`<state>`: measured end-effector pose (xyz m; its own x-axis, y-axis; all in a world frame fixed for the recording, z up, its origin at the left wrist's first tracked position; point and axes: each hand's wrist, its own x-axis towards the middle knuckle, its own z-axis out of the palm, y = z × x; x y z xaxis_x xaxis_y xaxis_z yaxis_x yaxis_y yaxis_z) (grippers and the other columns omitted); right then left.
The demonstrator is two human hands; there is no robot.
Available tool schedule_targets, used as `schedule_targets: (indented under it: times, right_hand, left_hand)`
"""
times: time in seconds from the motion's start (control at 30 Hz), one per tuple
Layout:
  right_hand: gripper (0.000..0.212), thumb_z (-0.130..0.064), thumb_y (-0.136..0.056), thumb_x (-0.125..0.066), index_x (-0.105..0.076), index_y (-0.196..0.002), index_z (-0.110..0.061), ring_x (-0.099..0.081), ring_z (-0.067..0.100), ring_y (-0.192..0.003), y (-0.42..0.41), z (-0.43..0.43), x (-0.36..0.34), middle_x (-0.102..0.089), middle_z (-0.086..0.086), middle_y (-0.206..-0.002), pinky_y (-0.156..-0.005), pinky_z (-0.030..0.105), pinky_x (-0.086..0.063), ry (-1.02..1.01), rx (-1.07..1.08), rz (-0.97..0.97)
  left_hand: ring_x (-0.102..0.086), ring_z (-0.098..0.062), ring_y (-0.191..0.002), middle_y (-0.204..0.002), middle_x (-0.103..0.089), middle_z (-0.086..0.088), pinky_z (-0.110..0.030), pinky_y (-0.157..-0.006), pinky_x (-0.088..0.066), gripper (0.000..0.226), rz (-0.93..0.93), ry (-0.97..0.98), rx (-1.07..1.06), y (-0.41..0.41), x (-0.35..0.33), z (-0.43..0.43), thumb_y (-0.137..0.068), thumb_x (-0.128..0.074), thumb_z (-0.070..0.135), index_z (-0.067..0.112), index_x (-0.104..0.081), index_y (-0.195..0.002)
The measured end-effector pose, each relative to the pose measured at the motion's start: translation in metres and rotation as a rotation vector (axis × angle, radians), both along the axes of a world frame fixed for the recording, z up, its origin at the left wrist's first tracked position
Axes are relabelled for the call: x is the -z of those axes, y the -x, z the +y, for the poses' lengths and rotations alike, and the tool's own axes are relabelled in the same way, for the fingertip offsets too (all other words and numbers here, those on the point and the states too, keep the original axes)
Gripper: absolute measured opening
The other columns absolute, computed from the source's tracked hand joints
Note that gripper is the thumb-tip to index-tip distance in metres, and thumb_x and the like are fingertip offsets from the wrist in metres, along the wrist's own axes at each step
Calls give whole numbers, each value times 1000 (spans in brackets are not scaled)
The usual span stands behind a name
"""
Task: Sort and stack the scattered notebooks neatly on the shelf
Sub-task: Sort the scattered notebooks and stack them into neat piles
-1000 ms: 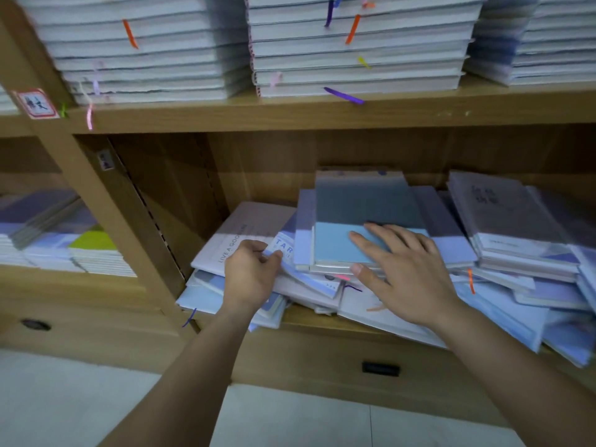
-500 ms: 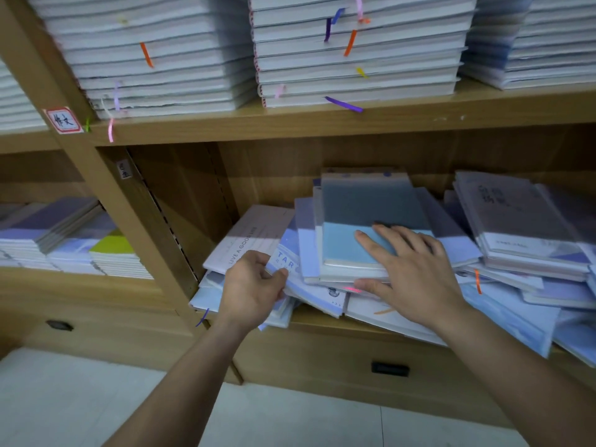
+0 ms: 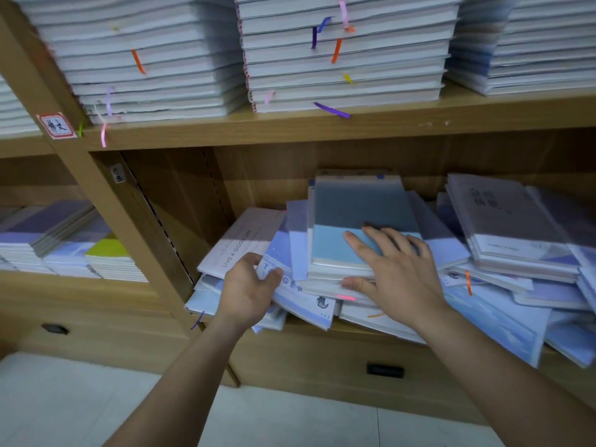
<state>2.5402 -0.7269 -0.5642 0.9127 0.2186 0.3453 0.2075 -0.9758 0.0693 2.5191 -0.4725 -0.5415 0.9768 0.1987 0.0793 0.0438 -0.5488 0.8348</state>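
The scattered notebooks (image 3: pixel 483 321) are heaped in the lower compartment (image 3: pixel 264 175) of the wooden shelf, and many of them jut over its front edge. A pale lilac-blue notebook with white lettering (image 3: pixel 300 298) is held at its near left corner by the left hand (image 3: pixel 248 288), pinched between the thumb on the cover and the curled fingers. Just to its left, a white notebook printed LIVE A GOOD LIFE (image 3: pixel 238 240) is seen lying tilted on the heap. The right hand (image 3: pixel 396 269) is laid flat on a two-tone blue notebook (image 3: pixel 354 211) atop the middle stack, with fingers spread and straight and the thumb set against the stack's front edge; nothing is clasped there. A slanting pile (image 3: pixel 509 227) is seen to the right. On the upper board (image 3: pixel 322 129), tall neat stacks (image 3: pixel 342 75) with coloured ribbon markers (image 3: pixel 332 110) are ranged side by side.
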Motion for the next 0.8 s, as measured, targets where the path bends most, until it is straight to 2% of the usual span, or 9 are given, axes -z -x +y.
schedule_targets:
  times: [0.07, 0.2, 0.3, 0.43, 0.6, 0.7, 0.8]
  right_hand:
    - [79, -82, -85, -19, -32, -152, -42, -39, 24, -138, -2, 4, 0, -42, -5, -155, -104, 46, -31, -8, 8, -13]
    - [78, -81, -85, -21, -31, -152, -42, -38, 23, -137, -3, 10, -1, -42, -5, -154, -103, 46, -31, -15, 15, -27]
    - [78, -81, -85, -21, -30, -152, -42, -36, 23, -139, -2, 10, -1, -40, -6, -155, -104, 46, -31, -22, 10, -37]
    - [79, -82, -85, -18, -27, -153, -43, -34, 23, -140, -3, 11, 0, -37, -6, -157, -106, 46, -29, -21, 4, -27]
    - [77, -82, -88, -15, -23, -154, -44, -33, 22, -141, -3, 14, 2, -36, -7, -157, -107, 45, -29, -16, 31, -37]
    - [80, -82, -85, -15, -22, -154, -44, -33, 21, -141, -2, 18, 1, -36, -8, -157, -108, 44, -30, -33, 43, -31]
    - [78, -81, -86, -19, -27, -153, -43, -35, 22, -139, -2, 21, 1, -39, -7, -155, -106, 45, -31, -31, 53, -36]
  left_hand:
    - [-71, -13, -65, -82, -72, 0, -39, -60, -62, 14, -8, 8, -15, 8, -3, 10, -93, -67, 23, 12, -61, -99]
    - [-73, -17, -76, -90, -73, -3, -36, -59, -62, 10, 8, 52, -50, 18, -5, 22, -94, -65, 22, 15, -60, -98]
    - [-71, -18, -77, -91, -73, -4, -32, -59, -61, 11, 52, 43, -64, 12, -6, 22, -93, -65, 19, 13, -63, -101]
    - [-69, -15, -78, -89, -72, 3, -34, -67, -58, 11, 73, -132, -52, 1, -7, 26, -90, -68, 31, 20, -67, -93]
    - [-70, -15, -81, -95, -72, 5, -36, -67, -58, 15, 33, -124, 56, 7, -9, 28, -94, -64, 34, 19, -65, -96]
    - [-69, -11, -79, -92, -71, 8, -32, -65, -58, 12, 7, -142, 58, 15, -15, 30, -96, -61, 32, 21, -63, -97]
    - [-70, -13, -72, -85, -72, 5, -36, -61, -59, 9, -26, -174, 36, 33, -26, 50, -94, -63, 32, 23, -64, -93]
